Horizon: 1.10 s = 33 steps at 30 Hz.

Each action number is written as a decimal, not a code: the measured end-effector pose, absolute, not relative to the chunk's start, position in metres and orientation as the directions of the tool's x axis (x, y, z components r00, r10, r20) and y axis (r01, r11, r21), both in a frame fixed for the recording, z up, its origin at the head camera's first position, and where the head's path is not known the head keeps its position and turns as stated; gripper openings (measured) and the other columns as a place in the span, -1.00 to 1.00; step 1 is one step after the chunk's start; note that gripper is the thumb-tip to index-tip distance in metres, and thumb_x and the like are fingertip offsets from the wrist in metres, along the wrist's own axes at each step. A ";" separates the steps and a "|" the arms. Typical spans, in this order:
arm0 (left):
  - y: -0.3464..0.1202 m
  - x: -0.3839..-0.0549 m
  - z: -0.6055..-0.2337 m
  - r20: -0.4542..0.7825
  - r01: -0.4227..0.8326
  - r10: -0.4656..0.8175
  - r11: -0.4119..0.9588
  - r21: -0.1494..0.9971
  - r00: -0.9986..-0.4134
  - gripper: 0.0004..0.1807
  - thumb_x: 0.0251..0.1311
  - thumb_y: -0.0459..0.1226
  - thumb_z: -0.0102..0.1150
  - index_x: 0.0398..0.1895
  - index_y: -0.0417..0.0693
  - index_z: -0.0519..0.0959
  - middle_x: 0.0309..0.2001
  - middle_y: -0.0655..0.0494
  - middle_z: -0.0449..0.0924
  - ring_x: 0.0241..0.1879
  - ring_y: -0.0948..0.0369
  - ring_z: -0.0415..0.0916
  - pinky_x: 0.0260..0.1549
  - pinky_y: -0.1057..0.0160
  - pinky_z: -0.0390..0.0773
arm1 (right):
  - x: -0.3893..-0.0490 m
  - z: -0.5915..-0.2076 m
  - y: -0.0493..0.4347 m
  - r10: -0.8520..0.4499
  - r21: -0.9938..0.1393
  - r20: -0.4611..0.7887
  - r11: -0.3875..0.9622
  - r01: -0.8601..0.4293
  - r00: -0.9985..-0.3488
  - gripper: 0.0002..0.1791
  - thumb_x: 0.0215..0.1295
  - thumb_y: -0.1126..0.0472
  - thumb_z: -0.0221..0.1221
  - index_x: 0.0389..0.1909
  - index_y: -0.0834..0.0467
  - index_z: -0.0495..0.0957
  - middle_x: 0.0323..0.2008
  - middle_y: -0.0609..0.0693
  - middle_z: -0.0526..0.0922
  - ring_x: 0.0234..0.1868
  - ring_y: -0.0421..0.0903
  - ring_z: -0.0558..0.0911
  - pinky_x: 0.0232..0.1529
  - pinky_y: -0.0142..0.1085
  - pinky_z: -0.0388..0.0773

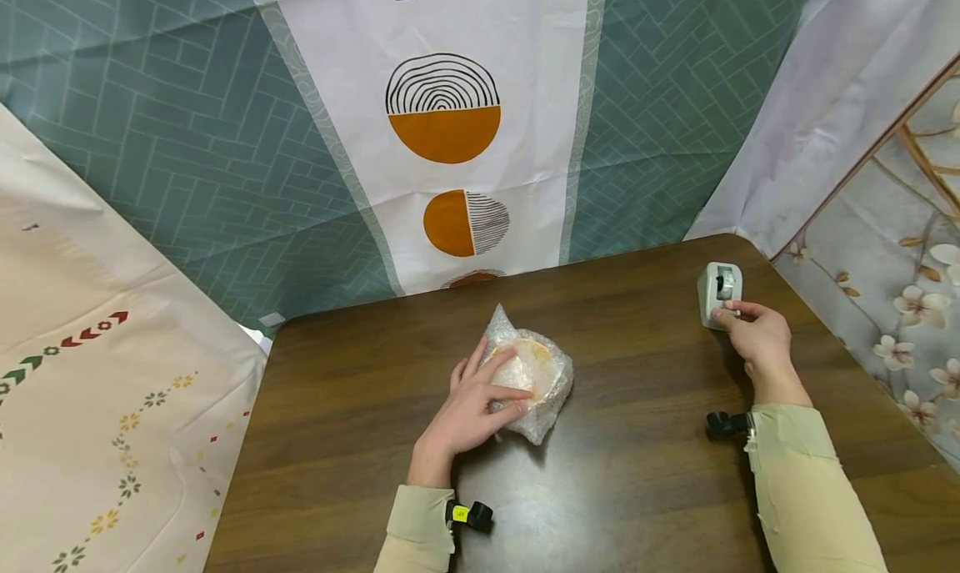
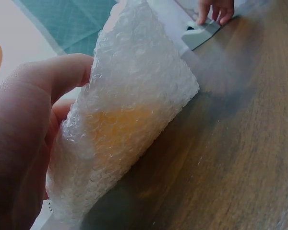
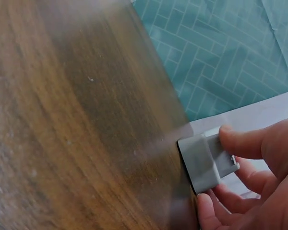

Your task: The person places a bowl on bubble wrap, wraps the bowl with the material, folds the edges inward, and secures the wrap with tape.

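A bubble-wrapped bundle lies on the brown table, with a pale round thing with orange patches showing through the wrap. Over its top my left hand rests with spread fingers. Up close in the left wrist view, the bubble wrap stands beside my thumb, and orange shows through it. At the far right, my right hand grips the front end of a pale grey tape dispenser. In the right wrist view my thumb is on top of the dispenser and fingers are at its side, near the toothed cutter.
The wooden table has its far edge against a green and white patterned cloth. A flowered cloth hangs along the right side, and a cream embroidered cloth along the left.
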<state>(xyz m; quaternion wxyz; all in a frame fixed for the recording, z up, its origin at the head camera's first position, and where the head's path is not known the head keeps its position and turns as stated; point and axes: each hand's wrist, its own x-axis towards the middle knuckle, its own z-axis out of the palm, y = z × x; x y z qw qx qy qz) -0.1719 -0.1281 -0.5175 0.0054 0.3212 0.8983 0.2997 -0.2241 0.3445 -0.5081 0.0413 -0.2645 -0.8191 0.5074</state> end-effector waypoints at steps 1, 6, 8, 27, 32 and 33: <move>-0.128 -0.172 -0.518 0.186 0.576 0.581 0.611 0.543 -0.792 -0.60 0.52 0.18 0.13 0.12 0.33 0.83 0.69 0.19 0.13 0.72 -0.09 -0.40 0.45 -0.48 -0.16 | -0.223 -0.507 0.344 0.481 -0.847 -0.194 0.357 0.393 -0.855 -0.31 0.55 -0.04 0.23 0.48 0.33 0.45 0.24 0.21 0.49 0.08 0.01 0.44 -0.15 -0.34 0.41; -0.127 -0.171 -0.519 0.191 0.578 0.583 0.605 0.547 -0.790 -0.61 0.52 0.18 0.13 0.13 0.33 0.82 0.69 0.16 0.13 0.71 -0.11 -0.40 0.43 -0.52 -0.16 | -0.222 -0.503 0.342 0.500 -0.811 -0.157 0.427 0.400 -0.852 -0.37 0.53 -0.06 0.24 0.37 0.33 0.54 0.30 0.35 0.50 0.13 0.16 0.44 -0.16 -0.25 0.39; -0.127 -0.171 -0.519 0.190 0.578 0.583 0.604 0.549 -0.790 -0.60 0.52 0.18 0.14 0.13 0.33 0.82 0.69 0.16 0.13 0.71 -0.12 -0.41 0.43 -0.53 -0.16 | -0.221 -0.503 0.342 0.501 -0.805 -0.156 0.435 0.403 -0.851 -0.34 0.53 -0.11 0.22 0.37 0.34 0.54 0.34 0.38 0.47 0.16 0.19 0.42 -0.15 -0.23 0.38; -0.126 -0.172 -0.517 0.150 0.555 0.581 0.621 0.554 -0.800 -0.58 0.52 0.21 0.11 0.15 0.36 0.81 0.70 0.20 0.10 0.72 -0.07 -0.47 0.44 -0.52 -0.18 | -0.224 -0.502 0.336 0.532 -0.741 -0.024 0.558 0.372 -0.846 -0.33 0.53 -0.11 0.22 0.27 0.43 0.56 0.22 0.49 0.56 0.23 0.44 0.47 0.20 0.21 0.45; -0.126 -0.172 -0.517 0.136 0.549 0.582 0.628 0.552 -0.802 -0.57 0.51 0.23 0.10 0.17 0.36 0.80 0.70 0.21 0.08 0.72 -0.04 -0.50 0.45 -0.50 -0.19 | -0.220 -0.501 0.333 0.562 -0.774 -0.056 0.497 0.391 -0.825 -0.22 0.62 -0.22 -0.04 0.36 0.43 0.52 0.30 0.48 0.53 0.34 0.42 0.45 0.30 0.20 0.39; -0.126 -0.172 -0.516 0.138 0.549 0.581 0.626 0.553 -0.802 -0.57 0.51 0.23 0.11 0.17 0.36 0.80 0.70 0.21 0.09 0.72 -0.04 -0.50 0.45 -0.50 -0.18 | -0.220 -0.500 0.332 0.569 -0.780 -0.062 0.485 0.395 -0.820 -0.22 0.63 -0.21 -0.08 0.37 0.43 0.51 0.31 0.48 0.53 0.35 0.42 0.44 0.32 0.20 0.37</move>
